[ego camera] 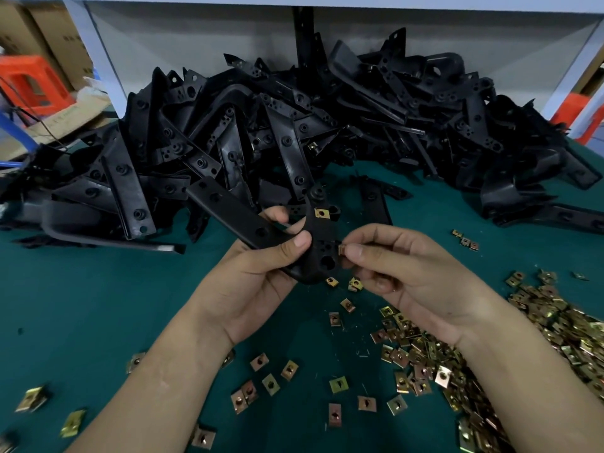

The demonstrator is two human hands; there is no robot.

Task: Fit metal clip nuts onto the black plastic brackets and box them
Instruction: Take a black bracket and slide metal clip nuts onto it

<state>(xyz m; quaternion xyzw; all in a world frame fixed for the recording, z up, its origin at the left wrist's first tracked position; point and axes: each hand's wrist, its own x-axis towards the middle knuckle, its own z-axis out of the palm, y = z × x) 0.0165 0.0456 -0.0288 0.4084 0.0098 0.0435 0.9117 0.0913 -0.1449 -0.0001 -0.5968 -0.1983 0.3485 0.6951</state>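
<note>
My left hand [258,273] grips a black plastic bracket [235,212] above the green table, thumb on its face. One brass clip nut [321,213] sits fitted on the bracket's upper tab. My right hand [402,273] pinches a second clip nut [342,249] between thumb and forefinger, right at the bracket's right edge. A further clip nut [354,284] shows under the right hand's lower fingers. Whether the pinched nut is on the tab or just touching it, I cannot tell.
A big heap of black brackets [294,132] fills the back of the green table [98,305]. Loose clip nuts [539,338] lie piled at the right and scattered along the front. Cardboard boxes [55,37] and an orange stool [31,83] stand at the far left.
</note>
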